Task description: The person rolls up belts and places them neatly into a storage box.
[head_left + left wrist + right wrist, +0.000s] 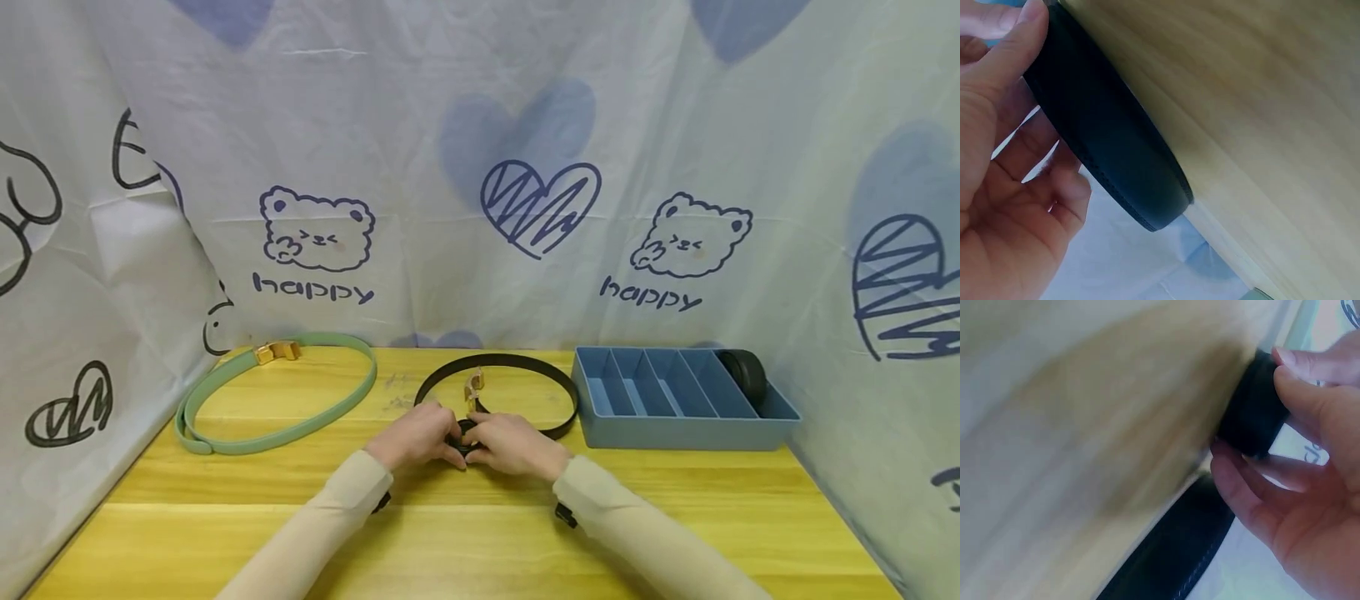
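Left hand [418,435] and right hand [517,446] are pinching a coiled bit of black belt [491,360], just left of the blue tray [690,434] on the counter [480,533]. Green belt [255,445] sits way further left.

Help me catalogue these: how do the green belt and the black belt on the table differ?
The left hand and right hand hold the black belt; neither touches the green belt. The green belt lies in one wide loop; the black belt forms a smaller loop plus a small coil between the hands. The green belt is pale, the black belt dark. Each has a gold buckle.
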Demonstrator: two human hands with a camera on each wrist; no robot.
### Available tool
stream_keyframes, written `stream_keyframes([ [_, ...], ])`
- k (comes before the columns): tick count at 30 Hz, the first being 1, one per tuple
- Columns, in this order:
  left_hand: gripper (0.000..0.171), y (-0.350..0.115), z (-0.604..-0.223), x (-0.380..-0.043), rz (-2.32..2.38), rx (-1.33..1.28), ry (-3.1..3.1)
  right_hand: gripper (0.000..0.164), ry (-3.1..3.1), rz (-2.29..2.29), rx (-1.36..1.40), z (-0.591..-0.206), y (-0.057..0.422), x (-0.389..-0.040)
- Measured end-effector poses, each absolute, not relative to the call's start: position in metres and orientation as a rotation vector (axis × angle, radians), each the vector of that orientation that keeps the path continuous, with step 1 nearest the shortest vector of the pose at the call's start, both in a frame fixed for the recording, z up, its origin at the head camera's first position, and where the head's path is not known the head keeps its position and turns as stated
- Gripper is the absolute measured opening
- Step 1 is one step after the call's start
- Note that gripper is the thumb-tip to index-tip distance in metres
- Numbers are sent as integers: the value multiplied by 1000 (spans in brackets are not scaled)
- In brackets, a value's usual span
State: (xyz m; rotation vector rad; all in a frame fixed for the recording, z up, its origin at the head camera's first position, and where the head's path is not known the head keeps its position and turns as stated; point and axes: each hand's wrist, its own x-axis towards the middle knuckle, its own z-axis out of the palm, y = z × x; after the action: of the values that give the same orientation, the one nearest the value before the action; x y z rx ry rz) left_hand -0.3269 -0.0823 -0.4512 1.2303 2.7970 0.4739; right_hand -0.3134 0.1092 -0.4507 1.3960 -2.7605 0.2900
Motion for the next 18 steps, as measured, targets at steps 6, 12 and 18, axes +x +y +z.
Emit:
stream_keyframes([
  [6, 20, -83, -453, -325, 523, 1250, 2762, 20, -2782, 244, 1350, -449, 108, -310],
  [12, 26, -89, -453, -327, 442, 1250, 2774, 17, -2790, 222, 1401, -448, 111, -316],
  [18, 20, -86, -455, -328, 477, 1235, 2781, 18, -2813, 258, 1377, -450, 111, -318],
])
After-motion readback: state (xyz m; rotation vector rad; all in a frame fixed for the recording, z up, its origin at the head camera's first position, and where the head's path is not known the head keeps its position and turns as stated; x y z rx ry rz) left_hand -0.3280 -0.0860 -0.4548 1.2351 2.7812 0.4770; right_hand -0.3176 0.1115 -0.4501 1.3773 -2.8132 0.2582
